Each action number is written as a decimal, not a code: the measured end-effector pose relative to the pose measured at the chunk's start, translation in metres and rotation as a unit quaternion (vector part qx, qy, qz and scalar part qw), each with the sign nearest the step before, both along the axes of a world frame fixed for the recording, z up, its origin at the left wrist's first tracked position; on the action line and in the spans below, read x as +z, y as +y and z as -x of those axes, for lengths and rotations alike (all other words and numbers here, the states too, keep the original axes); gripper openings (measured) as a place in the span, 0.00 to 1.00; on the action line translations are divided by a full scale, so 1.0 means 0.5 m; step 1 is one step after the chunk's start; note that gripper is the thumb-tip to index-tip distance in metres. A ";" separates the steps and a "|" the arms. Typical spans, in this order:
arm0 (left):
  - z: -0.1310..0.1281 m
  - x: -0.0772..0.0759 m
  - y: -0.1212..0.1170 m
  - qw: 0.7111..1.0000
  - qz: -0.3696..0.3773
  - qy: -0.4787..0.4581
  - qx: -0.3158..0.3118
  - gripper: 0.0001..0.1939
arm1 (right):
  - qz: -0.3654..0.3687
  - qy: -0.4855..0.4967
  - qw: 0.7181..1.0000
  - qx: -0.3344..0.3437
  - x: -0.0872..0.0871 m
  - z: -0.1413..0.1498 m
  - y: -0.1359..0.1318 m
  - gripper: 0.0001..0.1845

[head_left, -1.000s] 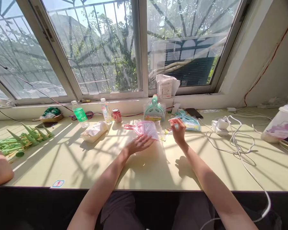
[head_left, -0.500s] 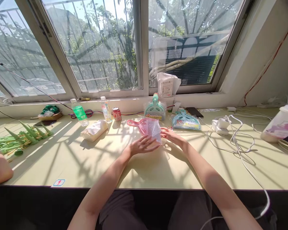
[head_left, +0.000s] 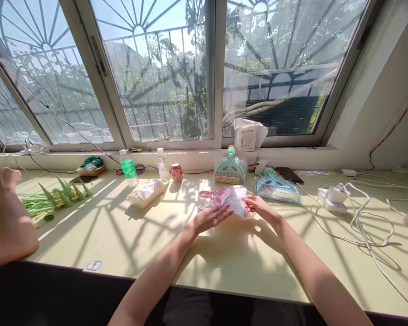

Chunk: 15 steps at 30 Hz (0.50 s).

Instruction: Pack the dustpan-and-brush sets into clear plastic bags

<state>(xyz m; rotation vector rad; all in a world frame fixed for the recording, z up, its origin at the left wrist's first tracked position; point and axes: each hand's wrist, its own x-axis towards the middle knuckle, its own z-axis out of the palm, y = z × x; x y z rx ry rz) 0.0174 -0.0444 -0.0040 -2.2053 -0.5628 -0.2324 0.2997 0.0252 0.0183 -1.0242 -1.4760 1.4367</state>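
Note:
A pink dustpan and brush set (head_left: pixel 234 197) in clear plastic wrapping lies on the table in front of me, its handle pointing left. My left hand (head_left: pixel 209 218) rests along its near side, fingers stretched out over the package. At the right end, my right hand (head_left: pixel 258 206) pinches the edge of the plastic wrapping, its fingertips partly hidden. Behind the pink set stands a wrapped green dustpan and brush set (head_left: pixel 230 171). Another wrapped green set (head_left: pixel 277 187) lies flat to the right of my right hand.
A tissue pack (head_left: pixel 145 194), a green-labelled bottle (head_left: pixel 128 168), a clear bottle (head_left: pixel 162 165) and a red can (head_left: pixel 176 172) stand back left. Chargers with white cables (head_left: pixel 333 199) spread at right. Another person's arm (head_left: pixel 8 222) rests beside green plant stems (head_left: pixel 44 202) at far left.
The view has tilted up and shifted left. The pink set appears laid flatter on the table, and my right hand has drawn into a pinch at its right edge.

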 end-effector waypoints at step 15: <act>0.053 -0.001 0.039 0.866 0.099 -0.483 0.086 0.34 | -0.038 0.134 0.980 -0.140 0.025 0.026 0.003 0.26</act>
